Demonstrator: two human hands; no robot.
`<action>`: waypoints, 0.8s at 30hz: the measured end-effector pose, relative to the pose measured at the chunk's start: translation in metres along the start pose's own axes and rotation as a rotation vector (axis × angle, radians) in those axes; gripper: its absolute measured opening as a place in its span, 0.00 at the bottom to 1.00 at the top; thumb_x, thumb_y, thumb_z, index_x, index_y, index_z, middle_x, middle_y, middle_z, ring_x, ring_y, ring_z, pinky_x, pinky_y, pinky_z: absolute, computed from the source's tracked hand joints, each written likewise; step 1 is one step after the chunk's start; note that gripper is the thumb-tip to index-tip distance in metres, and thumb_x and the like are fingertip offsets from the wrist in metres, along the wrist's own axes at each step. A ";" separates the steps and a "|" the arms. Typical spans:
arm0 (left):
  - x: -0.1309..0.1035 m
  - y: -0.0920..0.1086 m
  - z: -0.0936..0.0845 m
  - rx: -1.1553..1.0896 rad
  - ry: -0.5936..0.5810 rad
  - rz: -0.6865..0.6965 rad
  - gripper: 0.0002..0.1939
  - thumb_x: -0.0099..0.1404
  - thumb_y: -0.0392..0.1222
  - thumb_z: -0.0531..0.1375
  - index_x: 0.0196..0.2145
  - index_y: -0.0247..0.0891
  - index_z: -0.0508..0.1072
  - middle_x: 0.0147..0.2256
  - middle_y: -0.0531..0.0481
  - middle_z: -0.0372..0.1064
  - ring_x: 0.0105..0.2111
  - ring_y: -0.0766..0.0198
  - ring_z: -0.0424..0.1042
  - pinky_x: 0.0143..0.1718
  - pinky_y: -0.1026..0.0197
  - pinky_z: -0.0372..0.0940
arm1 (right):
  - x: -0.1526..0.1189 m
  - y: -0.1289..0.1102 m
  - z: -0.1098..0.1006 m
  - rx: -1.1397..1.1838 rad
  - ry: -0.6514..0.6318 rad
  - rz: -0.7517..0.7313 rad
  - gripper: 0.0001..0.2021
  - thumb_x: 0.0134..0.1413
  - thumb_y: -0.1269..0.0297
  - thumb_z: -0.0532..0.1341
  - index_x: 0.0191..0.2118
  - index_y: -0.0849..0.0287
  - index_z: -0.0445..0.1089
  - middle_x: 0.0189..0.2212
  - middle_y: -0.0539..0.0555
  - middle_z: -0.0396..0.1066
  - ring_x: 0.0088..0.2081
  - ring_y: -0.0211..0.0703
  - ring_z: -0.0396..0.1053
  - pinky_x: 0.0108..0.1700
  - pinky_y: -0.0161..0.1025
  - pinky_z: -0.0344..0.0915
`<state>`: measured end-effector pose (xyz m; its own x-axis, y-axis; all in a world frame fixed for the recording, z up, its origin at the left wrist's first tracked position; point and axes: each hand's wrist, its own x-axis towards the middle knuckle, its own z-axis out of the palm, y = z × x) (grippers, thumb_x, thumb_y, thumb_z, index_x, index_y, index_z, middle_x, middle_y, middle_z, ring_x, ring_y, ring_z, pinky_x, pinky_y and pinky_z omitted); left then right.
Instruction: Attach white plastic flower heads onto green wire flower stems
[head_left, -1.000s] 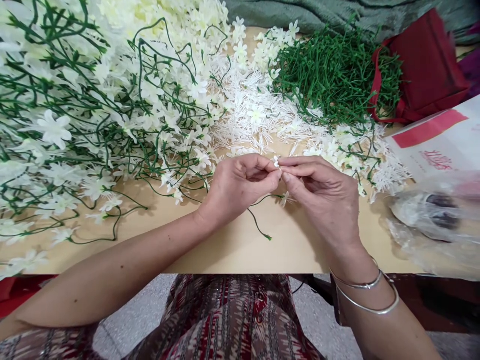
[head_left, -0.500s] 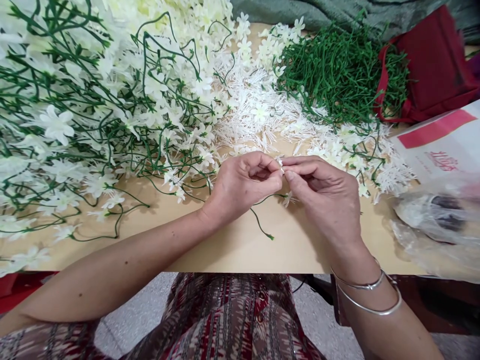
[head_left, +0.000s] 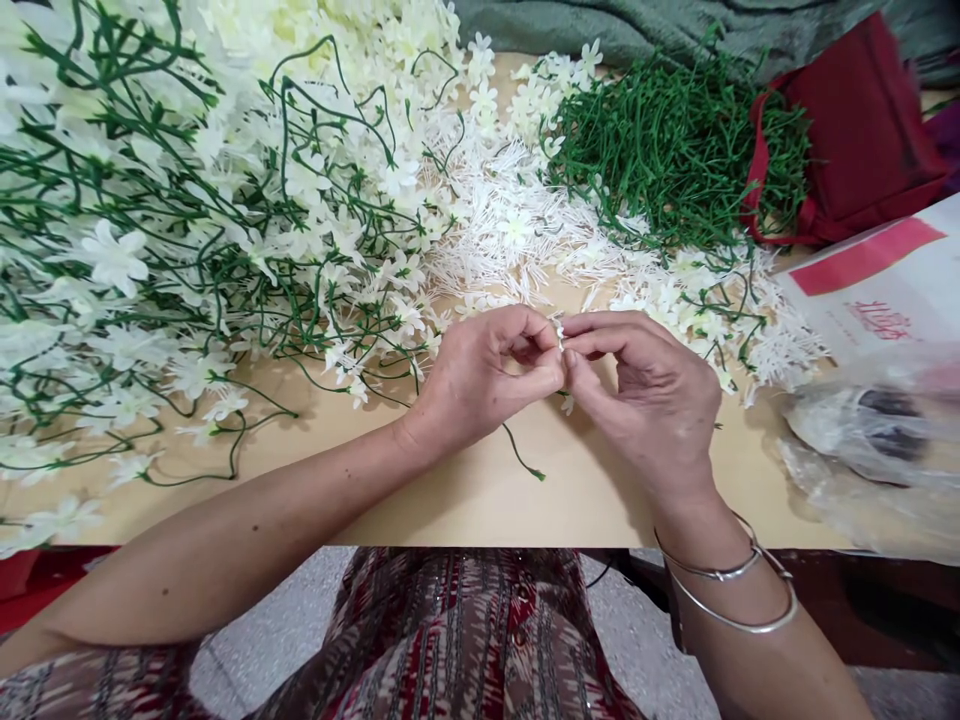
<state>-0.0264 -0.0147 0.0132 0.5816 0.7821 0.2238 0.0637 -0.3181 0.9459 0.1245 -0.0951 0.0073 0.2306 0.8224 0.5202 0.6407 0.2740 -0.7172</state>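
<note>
My left hand (head_left: 501, 368) and my right hand (head_left: 637, 385) meet fingertip to fingertip above the table. Both are closed in a pinch on one small white flower piece (head_left: 559, 332), of which only a bit shows between the fingers. Beneath them a green plastic stem (head_left: 523, 456) lies on the wood, its upper part hidden by my hands. Just beyond my fingers are loose white stamens (head_left: 491, 205) in a heap. A large pile of white artificial flowers on green stems (head_left: 247, 230) spreads to the left of my left hand.
A heap of green stems (head_left: 667, 150) lies at the back right, beside a dark red bag (head_left: 862, 140). A white printed bag (head_left: 892, 280) and a clear plastic bag (head_left: 847, 440) sit at the right. Grey-green cloth (head_left: 622, 35) runs along the table's (head_left: 450, 510) back.
My right fingertips have shifted slightly left, closer against my left fingers. Less of the white flower lying under my right hand shows now.
</note>
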 end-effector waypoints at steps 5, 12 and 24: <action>0.003 -0.001 -0.003 -0.136 -0.106 -0.050 0.05 0.60 0.36 0.65 0.31 0.38 0.70 0.27 0.54 0.70 0.26 0.69 0.67 0.27 0.66 0.63 | 0.002 0.001 -0.002 0.140 0.024 0.024 0.06 0.60 0.69 0.66 0.41 0.52 0.77 0.44 0.54 0.81 0.48 0.48 0.79 0.49 0.49 0.77; 0.003 0.004 -0.009 -0.177 -0.142 -0.059 0.04 0.61 0.37 0.63 0.33 0.38 0.70 0.27 0.55 0.69 0.25 0.70 0.66 0.27 0.67 0.62 | 0.000 0.001 0.000 0.228 0.005 0.186 0.06 0.60 0.68 0.68 0.42 0.52 0.78 0.37 0.50 0.81 0.38 0.41 0.79 0.42 0.41 0.77; 0.004 -0.004 -0.009 -0.030 -0.042 0.020 0.05 0.68 0.42 0.64 0.35 0.39 0.76 0.29 0.52 0.74 0.29 0.68 0.71 0.32 0.64 0.67 | 0.002 0.003 -0.001 0.112 0.037 0.066 0.07 0.60 0.71 0.67 0.40 0.51 0.79 0.33 0.49 0.79 0.36 0.42 0.76 0.40 0.42 0.72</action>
<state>-0.0321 -0.0057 0.0122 0.6162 0.7523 0.2332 0.0279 -0.3167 0.9481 0.1276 -0.0936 0.0067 0.2975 0.8222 0.4853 0.5377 0.2757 -0.7968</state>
